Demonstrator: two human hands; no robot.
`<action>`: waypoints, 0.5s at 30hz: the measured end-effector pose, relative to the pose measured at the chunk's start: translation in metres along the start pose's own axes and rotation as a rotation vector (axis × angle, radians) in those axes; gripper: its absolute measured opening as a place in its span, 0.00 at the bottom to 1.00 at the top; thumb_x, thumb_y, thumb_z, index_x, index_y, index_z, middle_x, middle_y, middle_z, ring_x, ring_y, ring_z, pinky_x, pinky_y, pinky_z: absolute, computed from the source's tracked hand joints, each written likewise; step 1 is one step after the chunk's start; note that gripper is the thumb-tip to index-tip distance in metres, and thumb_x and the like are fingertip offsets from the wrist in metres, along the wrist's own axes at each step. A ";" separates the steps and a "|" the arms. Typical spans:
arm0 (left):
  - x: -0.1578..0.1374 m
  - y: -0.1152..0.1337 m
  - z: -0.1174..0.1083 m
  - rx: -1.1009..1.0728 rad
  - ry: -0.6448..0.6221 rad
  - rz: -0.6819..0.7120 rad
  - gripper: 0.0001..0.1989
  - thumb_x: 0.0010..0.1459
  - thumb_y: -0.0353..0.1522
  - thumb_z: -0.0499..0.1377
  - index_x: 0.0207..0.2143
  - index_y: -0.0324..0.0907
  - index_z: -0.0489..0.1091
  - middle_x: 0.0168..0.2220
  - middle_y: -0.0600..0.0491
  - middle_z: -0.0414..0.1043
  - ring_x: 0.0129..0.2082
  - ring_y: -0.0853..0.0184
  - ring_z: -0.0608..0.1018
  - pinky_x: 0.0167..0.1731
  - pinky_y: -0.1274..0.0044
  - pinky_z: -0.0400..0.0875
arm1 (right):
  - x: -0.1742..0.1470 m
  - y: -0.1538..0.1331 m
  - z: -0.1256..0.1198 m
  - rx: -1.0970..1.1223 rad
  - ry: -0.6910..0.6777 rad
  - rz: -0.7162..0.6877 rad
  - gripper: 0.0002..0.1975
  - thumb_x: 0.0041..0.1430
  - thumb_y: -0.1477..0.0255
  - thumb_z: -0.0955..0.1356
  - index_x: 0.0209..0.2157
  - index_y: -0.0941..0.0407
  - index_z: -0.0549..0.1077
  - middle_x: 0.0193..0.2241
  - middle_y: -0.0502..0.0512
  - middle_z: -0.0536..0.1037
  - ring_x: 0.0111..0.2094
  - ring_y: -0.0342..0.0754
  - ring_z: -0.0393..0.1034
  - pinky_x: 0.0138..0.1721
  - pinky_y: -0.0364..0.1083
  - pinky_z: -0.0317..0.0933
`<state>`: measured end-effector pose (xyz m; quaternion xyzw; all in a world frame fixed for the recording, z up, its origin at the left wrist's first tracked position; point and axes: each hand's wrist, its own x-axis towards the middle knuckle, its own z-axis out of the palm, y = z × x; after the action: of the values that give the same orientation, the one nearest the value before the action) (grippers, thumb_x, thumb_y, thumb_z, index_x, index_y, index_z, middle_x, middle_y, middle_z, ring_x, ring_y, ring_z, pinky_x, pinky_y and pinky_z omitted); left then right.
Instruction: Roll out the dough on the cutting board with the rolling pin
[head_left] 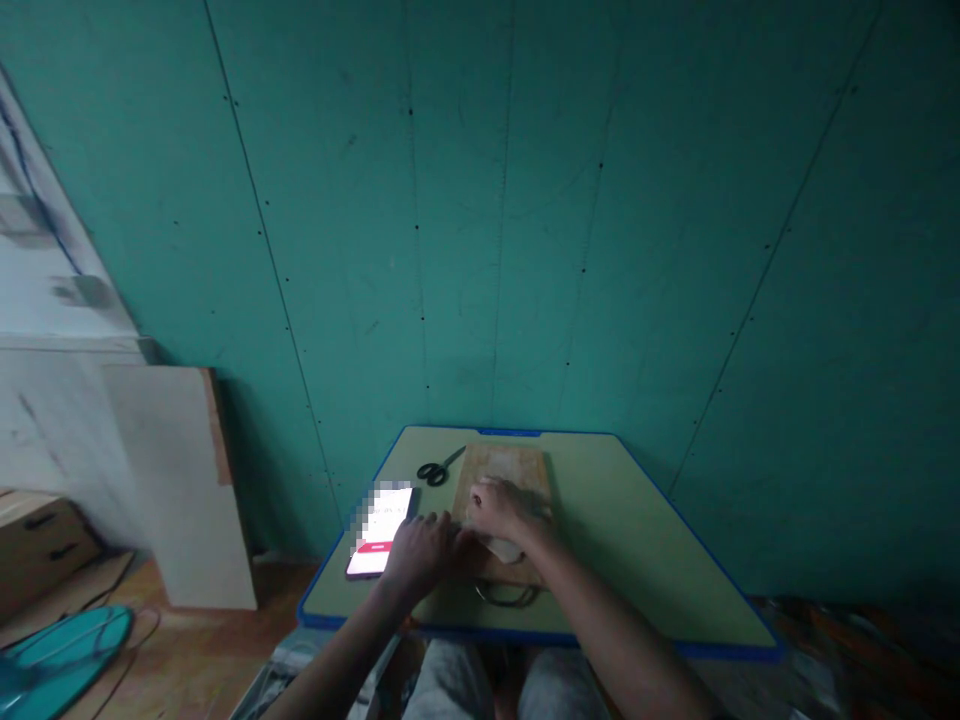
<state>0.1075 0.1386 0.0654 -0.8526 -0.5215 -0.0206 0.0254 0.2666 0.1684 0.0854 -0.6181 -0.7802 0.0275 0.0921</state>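
Note:
A wooden cutting board (501,460) lies on the table in front of me. On it is a pale, flat piece (504,549), largely covered by my hands; its kind is unclear. My right hand (501,508) is curled into a fist over the board, above that piece, and what its fingers hold is hidden. At the board's left edge, my left hand (424,550) is bent with its knuckles up and its fingertips turned in toward the pale piece. Whatever those fingers grip does not show. Black-handled scissors (433,474) lie beyond my left hand, blades touching or near the board.
A phone (384,530) with a lit screen lies left of my left hand. The board's metal handle (508,598) points toward me. The blue-edged table (637,560) stands before a green wall (510,220). A leaning panel (187,490) and a cardboard box (45,545) stand left.

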 end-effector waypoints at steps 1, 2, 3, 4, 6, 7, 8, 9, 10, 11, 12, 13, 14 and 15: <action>-0.001 0.001 -0.001 -0.007 -0.008 -0.025 0.24 0.67 0.41 0.39 0.42 0.41 0.71 0.38 0.43 0.75 0.40 0.57 0.77 0.36 0.70 0.67 | -0.002 -0.001 0.000 0.001 0.003 0.001 0.11 0.58 0.68 0.64 0.35 0.56 0.77 0.40 0.58 0.78 0.40 0.48 0.72 0.35 0.42 0.57; -0.003 0.002 -0.002 -0.014 -0.017 -0.051 0.25 0.67 0.42 0.38 0.42 0.39 0.70 0.38 0.42 0.75 0.40 0.57 0.77 0.37 0.70 0.67 | -0.003 -0.002 -0.001 0.003 0.006 0.001 0.11 0.59 0.69 0.63 0.35 0.56 0.77 0.40 0.58 0.78 0.40 0.48 0.72 0.35 0.42 0.57; -0.004 0.003 -0.003 -0.021 -0.021 -0.073 0.26 0.67 0.42 0.37 0.42 0.38 0.70 0.37 0.42 0.75 0.40 0.57 0.78 0.37 0.70 0.67 | -0.006 -0.002 -0.001 0.006 0.007 0.000 0.11 0.59 0.70 0.63 0.35 0.56 0.77 0.40 0.58 0.78 0.40 0.47 0.72 0.35 0.42 0.57; -0.005 0.005 -0.004 -0.026 -0.029 -0.088 0.27 0.67 0.43 0.37 0.42 0.38 0.70 0.36 0.42 0.76 0.39 0.56 0.78 0.36 0.70 0.67 | -0.008 -0.002 0.000 0.008 0.005 -0.004 0.11 0.59 0.70 0.63 0.35 0.56 0.77 0.40 0.58 0.79 0.39 0.47 0.72 0.35 0.42 0.57; -0.006 0.008 -0.004 -0.035 -0.035 -0.093 0.27 0.67 0.43 0.36 0.41 0.38 0.70 0.35 0.41 0.76 0.39 0.56 0.79 0.35 0.70 0.68 | -0.013 0.001 -0.001 0.013 -0.008 -0.013 0.11 0.59 0.69 0.64 0.33 0.55 0.78 0.38 0.57 0.79 0.38 0.46 0.72 0.34 0.41 0.56; -0.007 0.010 -0.004 -0.038 -0.030 -0.089 0.27 0.67 0.43 0.36 0.41 0.37 0.70 0.35 0.41 0.76 0.38 0.56 0.79 0.35 0.70 0.68 | -0.016 0.003 -0.002 0.015 -0.014 -0.016 0.10 0.59 0.68 0.65 0.33 0.55 0.78 0.37 0.56 0.79 0.37 0.46 0.72 0.34 0.41 0.56; -0.007 0.012 -0.004 -0.040 -0.021 -0.086 0.28 0.67 0.44 0.36 0.41 0.37 0.70 0.34 0.41 0.77 0.38 0.55 0.79 0.35 0.70 0.68 | -0.020 0.007 -0.004 0.015 -0.017 -0.012 0.10 0.59 0.67 0.65 0.32 0.55 0.78 0.37 0.56 0.79 0.37 0.46 0.72 0.34 0.41 0.56; -0.006 0.013 -0.005 -0.039 -0.010 -0.085 0.28 0.67 0.44 0.37 0.40 0.37 0.71 0.34 0.40 0.77 0.37 0.54 0.79 0.34 0.69 0.69 | -0.023 0.011 -0.006 0.013 -0.014 -0.001 0.11 0.60 0.66 0.65 0.32 0.55 0.77 0.37 0.56 0.79 0.37 0.46 0.72 0.34 0.41 0.56; -0.006 0.014 -0.005 -0.037 0.003 -0.086 0.28 0.67 0.44 0.37 0.40 0.37 0.71 0.33 0.40 0.77 0.37 0.54 0.80 0.34 0.69 0.69 | -0.027 0.016 -0.008 0.010 -0.004 0.017 0.12 0.61 0.65 0.64 0.33 0.54 0.77 0.37 0.56 0.79 0.38 0.46 0.72 0.35 0.41 0.57; -0.004 0.015 -0.006 -0.035 0.011 -0.085 0.27 0.67 0.43 0.37 0.39 0.37 0.72 0.33 0.39 0.77 0.37 0.54 0.80 0.34 0.68 0.69 | -0.031 0.021 -0.010 0.005 0.012 0.042 0.13 0.63 0.66 0.62 0.34 0.54 0.77 0.38 0.56 0.79 0.39 0.46 0.72 0.36 0.41 0.57; -0.002 0.016 -0.007 -0.031 0.010 -0.083 0.27 0.67 0.42 0.38 0.39 0.37 0.73 0.33 0.39 0.77 0.36 0.53 0.80 0.33 0.68 0.69 | -0.035 0.027 -0.013 0.000 0.030 0.071 0.14 0.64 0.67 0.61 0.35 0.55 0.77 0.39 0.57 0.79 0.40 0.46 0.72 0.38 0.42 0.57; 0.000 0.017 -0.008 -0.026 0.005 -0.091 0.27 0.67 0.40 0.38 0.39 0.38 0.73 0.33 0.38 0.77 0.36 0.53 0.80 0.33 0.68 0.70 | -0.039 0.032 -0.014 -0.006 0.046 0.102 0.15 0.66 0.68 0.59 0.35 0.55 0.76 0.39 0.57 0.78 0.42 0.47 0.71 0.39 0.42 0.57; 0.003 0.017 -0.009 -0.019 -0.006 -0.098 0.26 0.67 0.39 0.38 0.39 0.38 0.73 0.33 0.38 0.77 0.36 0.52 0.80 0.33 0.67 0.70 | -0.044 0.037 -0.016 -0.010 0.059 0.134 0.17 0.67 0.69 0.57 0.35 0.55 0.76 0.40 0.57 0.78 0.42 0.47 0.71 0.39 0.42 0.56; 0.007 0.018 -0.010 -0.011 -0.020 -0.098 0.25 0.67 0.39 0.39 0.40 0.38 0.74 0.33 0.38 0.77 0.37 0.52 0.80 0.32 0.67 0.70 | -0.048 0.040 -0.016 -0.013 0.066 0.164 0.18 0.67 0.69 0.56 0.35 0.55 0.76 0.40 0.57 0.78 0.42 0.47 0.71 0.39 0.43 0.56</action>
<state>0.1262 0.1357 0.0753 -0.8263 -0.5628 -0.0163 0.0145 0.3188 0.1305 0.0898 -0.6809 -0.7238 0.0093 0.1113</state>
